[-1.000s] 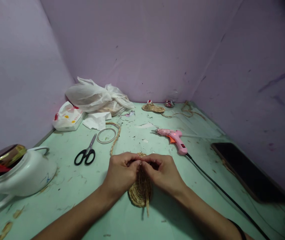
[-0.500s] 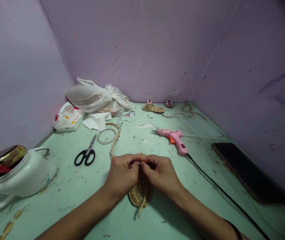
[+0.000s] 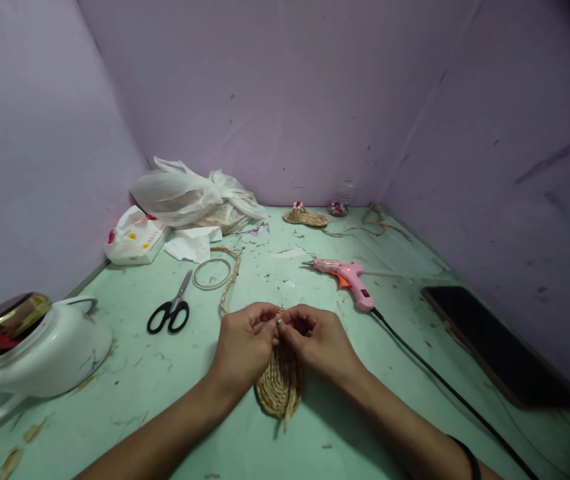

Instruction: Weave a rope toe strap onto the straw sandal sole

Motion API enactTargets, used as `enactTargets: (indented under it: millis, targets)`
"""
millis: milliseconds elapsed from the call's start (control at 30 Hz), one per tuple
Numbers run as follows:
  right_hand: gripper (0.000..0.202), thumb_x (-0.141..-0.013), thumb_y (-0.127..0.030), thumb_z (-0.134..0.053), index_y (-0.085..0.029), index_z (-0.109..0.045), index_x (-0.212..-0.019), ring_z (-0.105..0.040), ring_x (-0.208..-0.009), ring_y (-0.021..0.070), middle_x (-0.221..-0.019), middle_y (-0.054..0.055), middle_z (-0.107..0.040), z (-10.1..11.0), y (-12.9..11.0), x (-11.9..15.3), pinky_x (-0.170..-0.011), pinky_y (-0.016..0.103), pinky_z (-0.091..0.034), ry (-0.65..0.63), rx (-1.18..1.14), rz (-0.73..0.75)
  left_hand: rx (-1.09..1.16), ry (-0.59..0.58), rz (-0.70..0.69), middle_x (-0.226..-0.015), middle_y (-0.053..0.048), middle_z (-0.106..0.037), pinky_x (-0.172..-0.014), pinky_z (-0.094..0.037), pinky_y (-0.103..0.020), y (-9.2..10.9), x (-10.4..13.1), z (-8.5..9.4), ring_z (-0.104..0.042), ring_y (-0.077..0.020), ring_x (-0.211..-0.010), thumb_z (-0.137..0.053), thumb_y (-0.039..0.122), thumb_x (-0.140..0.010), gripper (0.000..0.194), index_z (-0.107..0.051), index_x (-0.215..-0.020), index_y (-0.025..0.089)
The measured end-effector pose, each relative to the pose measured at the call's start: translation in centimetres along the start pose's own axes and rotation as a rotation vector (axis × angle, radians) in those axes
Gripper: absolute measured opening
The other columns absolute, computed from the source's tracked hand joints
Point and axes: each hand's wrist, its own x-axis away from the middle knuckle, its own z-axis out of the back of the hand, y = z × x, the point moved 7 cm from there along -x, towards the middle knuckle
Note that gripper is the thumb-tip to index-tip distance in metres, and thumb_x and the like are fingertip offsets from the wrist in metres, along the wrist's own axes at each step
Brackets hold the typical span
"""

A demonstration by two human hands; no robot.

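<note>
A woven straw sole (image 3: pixel 279 387), oval and coiled from braided cord, lies under my two hands near the table's front. My left hand (image 3: pixel 247 339) is closed on its upper part, thumb and fingers pinched. Opposite it, my right hand (image 3: pixel 317 339) pinches the same spot, and the fingertips of both hands meet there. A small pale bit shows between the fingertips, too small to name. A loose cord end sticks out at the sole's near edge. From beside my left hand a braided straw cord (image 3: pixel 232 277) runs away across the table.
Scissors (image 3: pixel 171 310) and a ring (image 3: pixel 211 274) lie left; a pink glue gun (image 3: pixel 347 277) with black cable lies right, near a phone (image 3: pixel 495 347). A white pot (image 3: pixel 59 350) stands left. Behind are a plastic bag (image 3: pixel 195 197), a small straw slipper (image 3: pixel 306 217) and a bead jar (image 3: pixel 339 205).
The straw sole has tilted slightly, so more of its coiled surface and less of the loose cord end shows. Both hands stay pinched together at its upper part.
</note>
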Motion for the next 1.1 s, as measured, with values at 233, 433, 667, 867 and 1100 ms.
enactTargets:
  millis: [233,433,667,867,1100]
  targets:
    - [0.014,-0.065,-0.025,-0.066,-0.012,-0.060,-0.064,-0.050,-0.043,0.0083,-0.053,0.003,-0.061,-0.5,0.9,-0.1,-0.043,0.022,-0.037,-0.031,-0.330,-0.215,-0.014,-0.002,0.110,-0.044,0.002,-0.057,-0.040,-0.043,-0.018,-0.3,-0.2,0.1,-0.052,-0.0082,-0.039,-0.063,0.015,-0.063,0.004,-0.061,-0.062,0.012]
    - [0.016,-0.064,-0.025,-0.069,-0.011,-0.063,-0.068,-0.056,-0.049,0.0104,-0.058,0.005,-0.065,-0.6,0.9,0.1,-0.048,0.022,-0.042,-0.007,-0.326,-0.186,-0.068,-0.012,0.141,-0.042,0.002,-0.056,-0.038,-0.041,-0.017,-0.9,-0.4,0.2,-0.050,-0.0077,-0.037,-0.061,0.016,-0.064,0.005,-0.060,-0.061,0.012]
    - [0.006,-0.065,-0.014,-0.063,-0.011,-0.066,-0.061,-0.050,-0.041,0.0073,-0.049,0.002,-0.062,-0.4,0.3,0.2,-0.042,0.019,-0.038,-0.027,-0.280,-0.201,-0.124,-0.001,0.116,-0.041,0.003,-0.055,-0.038,-0.040,-0.017,-0.8,-0.4,0.4,-0.049,-0.0071,-0.037,-0.059,0.016,-0.066,0.007,-0.058,-0.060,0.013]
    - [0.007,-0.064,-0.012,-0.061,-0.011,-0.063,-0.058,-0.052,-0.041,0.0076,-0.048,0.002,-0.062,-0.1,0.6,0.1,-0.042,0.019,-0.040,0.023,-0.308,-0.288,0.000,-0.010,0.114,-0.046,0.003,-0.058,-0.044,-0.047,-0.019,-1.1,-0.2,0.0,-0.056,-0.0098,-0.044,-0.061,0.017,-0.064,0.006,-0.055,-0.064,0.014]
    - [0.007,-0.065,-0.013,-0.060,-0.012,-0.063,-0.059,-0.054,-0.042,0.0083,-0.048,0.001,-0.061,-0.2,0.7,0.2,-0.044,0.020,-0.043,0.022,-0.329,-0.310,-0.098,-0.022,0.012,-0.052,0.000,-0.060,-0.047,-0.045,-0.020,-0.9,-0.1,0.0,-0.057,-0.0110,-0.050,-0.059,0.018,-0.065,0.007,-0.060,-0.060,0.014]
